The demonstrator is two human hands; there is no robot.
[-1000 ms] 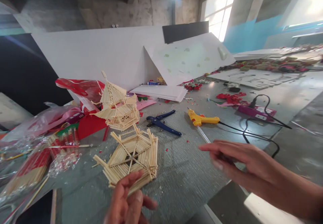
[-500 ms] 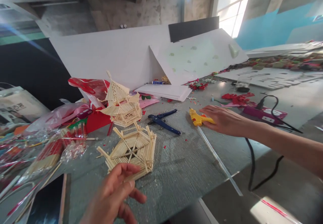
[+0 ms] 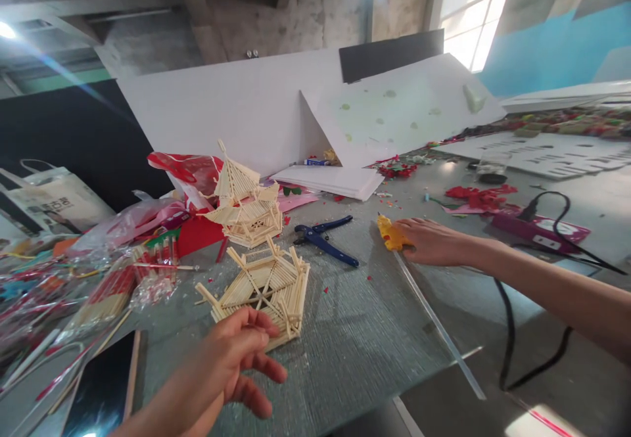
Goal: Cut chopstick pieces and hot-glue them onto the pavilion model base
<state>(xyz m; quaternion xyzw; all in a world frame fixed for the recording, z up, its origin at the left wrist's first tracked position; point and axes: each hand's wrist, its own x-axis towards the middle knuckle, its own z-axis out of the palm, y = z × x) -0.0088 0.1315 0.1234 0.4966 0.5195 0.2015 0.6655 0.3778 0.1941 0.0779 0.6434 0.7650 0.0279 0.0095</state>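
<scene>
My left hand (image 3: 236, 358) is over the near edge of a hexagonal wooden-stick frame (image 3: 266, 286), its fingers apart and nothing held. Whether a fingertip touches the frame I cannot tell. On the right, my right hand (image 3: 428, 241) is closed on a yellow glue gun (image 3: 392, 233) at the table surface. A long clear glue stick (image 3: 438, 325) extends from the gun past the table's near edge. Behind the hexagonal frame stands a tiered stick tower with a pointed roof (image 3: 239, 184). Blue cutting pliers (image 3: 328, 243) lie between the frame and the gun.
A phone (image 3: 103, 384) lies at the near left beside bagged sticks (image 3: 106, 292). A purple power strip (image 3: 542, 230) with a black cable (image 3: 510, 332) sits at the right. White boards (image 3: 325, 181) and red scraps (image 3: 480, 195) lie farther back.
The view has shifted a little to the left. My left hand has turned slightly, with its fingers still apart. My right hand now covers more of the glue gun's handle.
</scene>
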